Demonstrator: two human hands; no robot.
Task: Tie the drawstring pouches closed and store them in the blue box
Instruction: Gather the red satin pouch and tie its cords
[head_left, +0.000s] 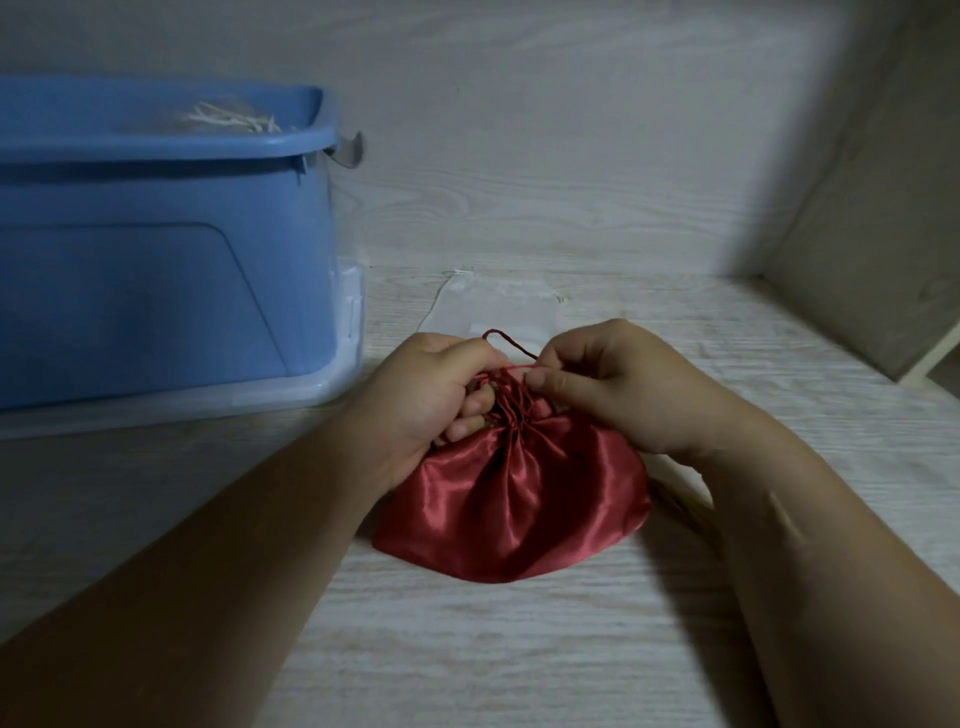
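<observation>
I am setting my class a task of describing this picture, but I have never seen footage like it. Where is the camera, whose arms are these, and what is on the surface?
There is no machine here. One camera, worn on a person's head, looks down at that person's own two bare hands. The left hand grips the gathered neck of a red satin pouch, which lies on a pale wood-grain surface. The right hand pinches the pouch's red drawstring. A blue box stands to the left, and pale cords show over its rim. Behind the hands lies what looks like a flat whitish pouch.
</observation>
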